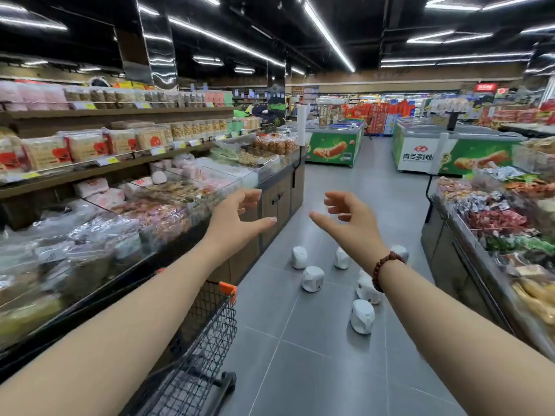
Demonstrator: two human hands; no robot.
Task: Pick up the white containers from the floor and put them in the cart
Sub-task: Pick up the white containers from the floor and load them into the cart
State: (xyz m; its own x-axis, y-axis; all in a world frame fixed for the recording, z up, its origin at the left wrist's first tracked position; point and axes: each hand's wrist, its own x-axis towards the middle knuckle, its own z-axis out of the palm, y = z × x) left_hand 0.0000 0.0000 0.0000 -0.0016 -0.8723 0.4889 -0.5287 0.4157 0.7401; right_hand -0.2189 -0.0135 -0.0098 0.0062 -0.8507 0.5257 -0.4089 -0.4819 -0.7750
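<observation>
While my left hand (pixel 232 217) and right hand (pixel 351 217) hang wide and empty, six containers (pixel 313 278) lie on the floor (pixel 300 370), none seen in the cart (pixel 210 322).

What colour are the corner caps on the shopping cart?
Orange, on a black wire cart. The corner cap shows best in the head view.
</observation>
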